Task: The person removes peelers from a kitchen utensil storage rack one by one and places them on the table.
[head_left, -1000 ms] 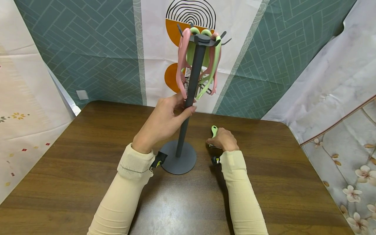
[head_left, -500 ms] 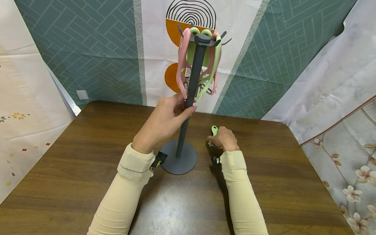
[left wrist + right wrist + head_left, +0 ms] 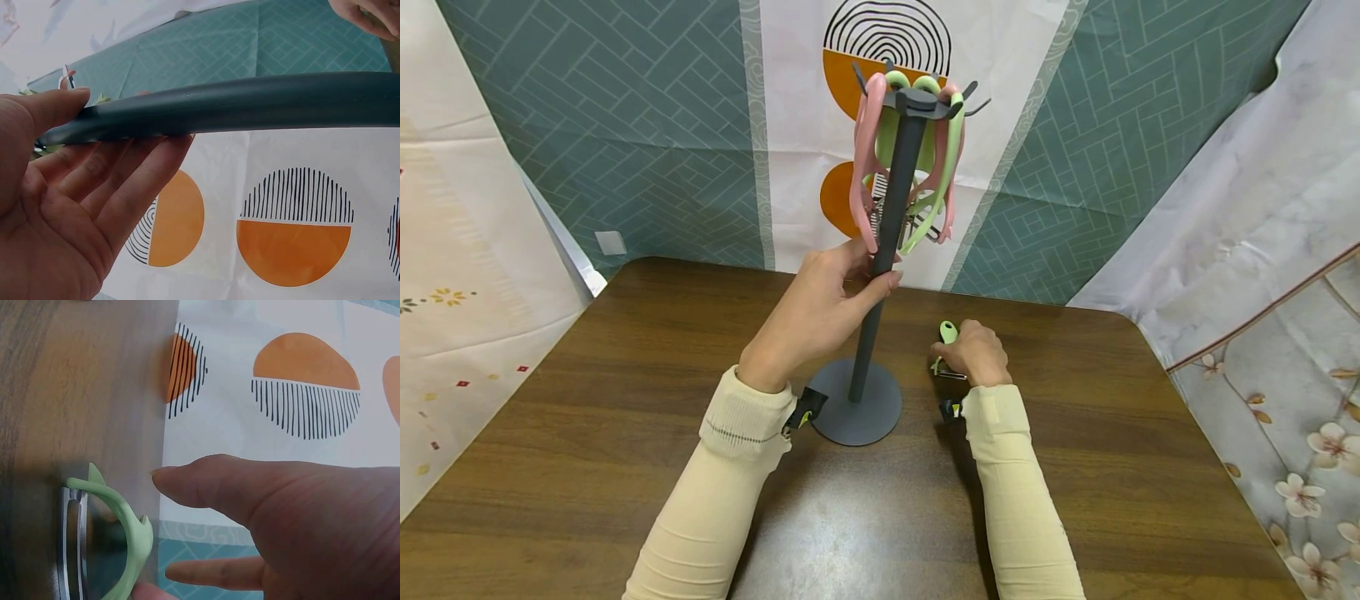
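Observation:
In the head view, a dark grey utensil stand (image 3: 867,337) rises from a round base on the table, its pole leaning slightly. My left hand (image 3: 808,312) grips the upper pole between thumb and fingers, just below the hanging tools. A light green peeler (image 3: 948,332) lies on the table right of the base. My right hand (image 3: 977,354) is beside it and partly covers it. The right wrist view shows the peeler's curved green head and metal blade (image 3: 81,544); the right thumb (image 3: 212,481) is extended, apart from it. One fingertip is near the peeler's lower edge; contact is unclear.
Pink and light green utensils (image 3: 868,150) hang from hooks at the stand's top. The wooden table (image 3: 625,375) ends at a patterned cloth backdrop (image 3: 685,167). A floral cloth (image 3: 1285,417) hangs at the right.
My right hand has shifted slightly up and right, its thumb drawing off the peeler, so more of the peeler shows. The left hand and the stand stay put.

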Demonstrator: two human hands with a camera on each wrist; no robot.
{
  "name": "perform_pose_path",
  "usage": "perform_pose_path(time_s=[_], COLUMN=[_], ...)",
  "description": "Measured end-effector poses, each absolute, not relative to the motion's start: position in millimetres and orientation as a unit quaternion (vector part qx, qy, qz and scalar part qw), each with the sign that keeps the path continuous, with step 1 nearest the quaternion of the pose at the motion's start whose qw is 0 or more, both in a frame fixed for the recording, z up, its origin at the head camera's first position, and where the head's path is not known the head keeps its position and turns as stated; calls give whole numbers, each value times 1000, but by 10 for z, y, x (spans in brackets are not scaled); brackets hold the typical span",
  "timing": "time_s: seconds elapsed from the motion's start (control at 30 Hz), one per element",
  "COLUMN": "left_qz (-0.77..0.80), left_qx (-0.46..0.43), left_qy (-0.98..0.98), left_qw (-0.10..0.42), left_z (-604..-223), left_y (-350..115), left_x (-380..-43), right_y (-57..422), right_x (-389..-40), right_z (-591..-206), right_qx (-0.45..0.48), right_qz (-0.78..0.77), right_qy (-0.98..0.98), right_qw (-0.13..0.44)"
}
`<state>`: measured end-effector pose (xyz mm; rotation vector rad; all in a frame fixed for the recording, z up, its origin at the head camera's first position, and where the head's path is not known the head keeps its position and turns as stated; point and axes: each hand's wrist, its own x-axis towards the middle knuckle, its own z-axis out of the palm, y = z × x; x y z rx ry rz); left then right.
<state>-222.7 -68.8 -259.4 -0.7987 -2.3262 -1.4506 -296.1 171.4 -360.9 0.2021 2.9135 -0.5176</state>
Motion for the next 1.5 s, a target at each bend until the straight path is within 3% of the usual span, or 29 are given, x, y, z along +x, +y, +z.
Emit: perform_pose_path(time_s=[0.37, 1.5], left_qz=[-501, -497], left_qx=[-276, -276], left_qy=[-808, -810], left_qw=[142, 147], left_z=[-2585, -2593], left_y=[-689, -681], left_x=[-2222, -2211], right_y=[1713, 1703], right_x=[-2969, -2845], right_z=[-3588, -3355], right_qx=[69, 34], right_qz=[-175, -225], right_qy=[979, 973], right_qw=[81, -30])
